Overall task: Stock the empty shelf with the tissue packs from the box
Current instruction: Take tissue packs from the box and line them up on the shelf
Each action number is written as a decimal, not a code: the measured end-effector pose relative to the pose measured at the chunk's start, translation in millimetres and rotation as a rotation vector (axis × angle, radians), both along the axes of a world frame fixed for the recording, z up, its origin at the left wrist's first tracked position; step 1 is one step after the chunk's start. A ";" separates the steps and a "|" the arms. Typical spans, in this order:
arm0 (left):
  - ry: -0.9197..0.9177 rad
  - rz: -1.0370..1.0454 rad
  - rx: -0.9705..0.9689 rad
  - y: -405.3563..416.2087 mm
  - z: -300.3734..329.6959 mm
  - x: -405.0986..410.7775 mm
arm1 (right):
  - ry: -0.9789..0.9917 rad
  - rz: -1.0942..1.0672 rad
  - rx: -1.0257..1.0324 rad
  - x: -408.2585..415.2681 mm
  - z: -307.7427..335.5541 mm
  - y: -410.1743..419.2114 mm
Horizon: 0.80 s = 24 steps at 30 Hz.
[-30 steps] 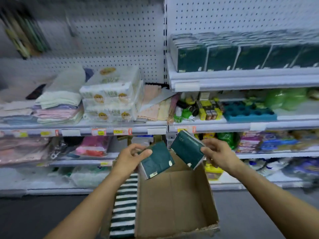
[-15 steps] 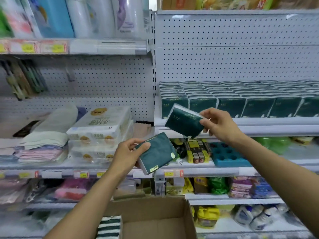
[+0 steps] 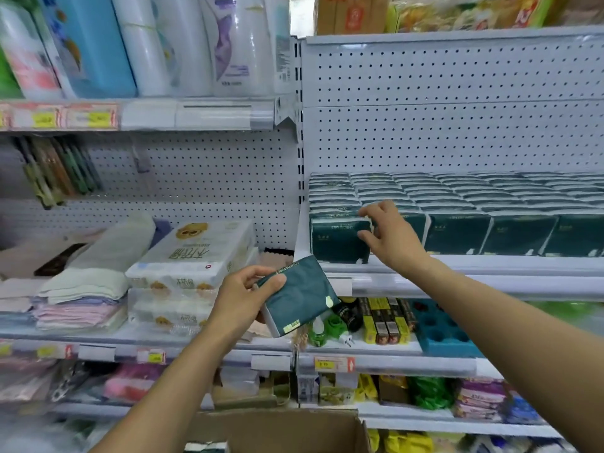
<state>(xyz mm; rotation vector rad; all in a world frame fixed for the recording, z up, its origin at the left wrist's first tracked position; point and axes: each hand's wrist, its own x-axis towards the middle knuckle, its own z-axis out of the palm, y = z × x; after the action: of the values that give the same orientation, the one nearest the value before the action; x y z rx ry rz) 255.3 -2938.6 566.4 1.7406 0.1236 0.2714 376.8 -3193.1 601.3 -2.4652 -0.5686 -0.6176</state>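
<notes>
Shelf: the white shelf (image 3: 457,261) on the right is already filled over almost all its width with rows of dark green tissue packs (image 3: 490,204), standing upright, many rows deep to the pegboard behind.
Front left corner: a front pack (image 3: 340,241) is being set at the left end of the front row, just beside the shelf's left edge.
Right hand: the right hand (image 3: 389,237) is at the right edge of this front pack; thumb and fingers are curled onto its upper corner, so the pack is pinched and not yet let go, as it seems.
Left hand: the left hand (image 3: 243,297) is clamped on 1 more pack, the held pack (image 3: 299,295), with the thumb on its face; it is kept tilted below the shelf, well apart from the rows.
Box: only the upper rim of the cardboard box (image 3: 277,426) is seen at the bottom; a striped edge at its left rim may be further packs, but how many cannot be told.
Done: most of the stocking is judged finished.
Left: the front pack is to be released, the held pack is to be placed, and what remains in the box is to be checked.
</notes>
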 end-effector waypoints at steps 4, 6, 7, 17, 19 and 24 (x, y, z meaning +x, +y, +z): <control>-0.011 -0.004 0.007 -2.7 3.8 6.7 | -0.072 -0.009 -0.135 6.4 -8.8 2.2; -0.017 -0.011 0.002 -5.4 7.0 10.5 | -0.069 -0.023 -0.139 11.0 -10.4 3.7; -0.021 -0.018 -0.002 -6.7 8.4 12.3 | -0.062 -0.023 -0.138 12.2 -10.3 4.7; -0.116 -0.159 0.085 -26.7 12.9 25.5 | 0.319 0.219 0.179 -42.6 7.9 -0.4; -0.166 -0.192 0.113 -40.3 13.5 31.6 | 0.550 0.369 0.267 -47.9 3.5 -6.1; -0.278 -0.084 0.208 -68.3 16.3 49.5 | 0.447 0.258 0.364 -36.3 -3.8 -48.6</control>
<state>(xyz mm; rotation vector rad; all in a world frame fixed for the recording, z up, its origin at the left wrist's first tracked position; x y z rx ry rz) 304.8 -3006.9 582.7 1.8896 -0.1853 0.4748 340.6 -3241.8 597.5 -2.0481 -0.5261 -0.0503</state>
